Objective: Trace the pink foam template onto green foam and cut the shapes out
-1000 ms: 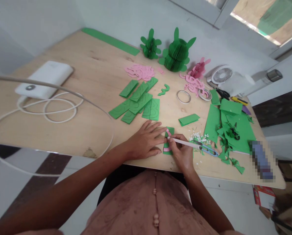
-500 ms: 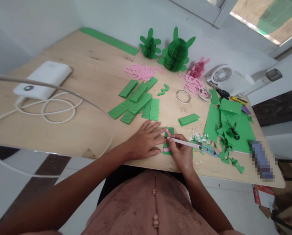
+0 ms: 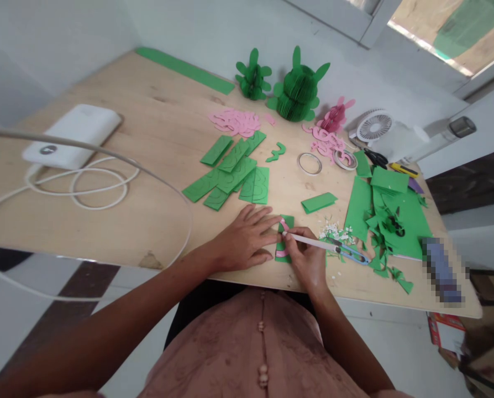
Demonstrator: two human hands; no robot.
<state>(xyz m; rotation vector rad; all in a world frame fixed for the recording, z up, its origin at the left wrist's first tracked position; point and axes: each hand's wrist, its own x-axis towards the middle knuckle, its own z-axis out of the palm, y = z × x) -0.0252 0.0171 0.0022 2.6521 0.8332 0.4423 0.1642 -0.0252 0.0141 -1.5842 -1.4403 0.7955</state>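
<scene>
A small folded green paper piece (image 3: 287, 220) lies near the table's front edge, with a pink curved paper cutout (image 3: 282, 254) on top of it. My left hand (image 3: 247, 237) rests flat with its fingers spread, the fingertips pressing the left side of the cutout and the green paper. From the right, my right hand (image 3: 307, 254) grips a white pencil clamped in a blue drawing compass (image 3: 352, 253). Its tip meets the cutout between my hands; the exact contact is hidden by my fingers. The compass slants out to the right above white paper bits.
Green strips with drawn outlines (image 3: 234, 174) and pink cutouts (image 3: 235, 121) lie beyond my left hand. Paper figures (image 3: 299, 91) stand by the wall, with a small fan (image 3: 374, 126) nearby. Green scraps (image 3: 379, 232) are at right. A white power bank (image 3: 73, 135) with cables sits left.
Almost nothing differs. Both hands, the compass and the papers keep their places; the view has shifted very slightly.
</scene>
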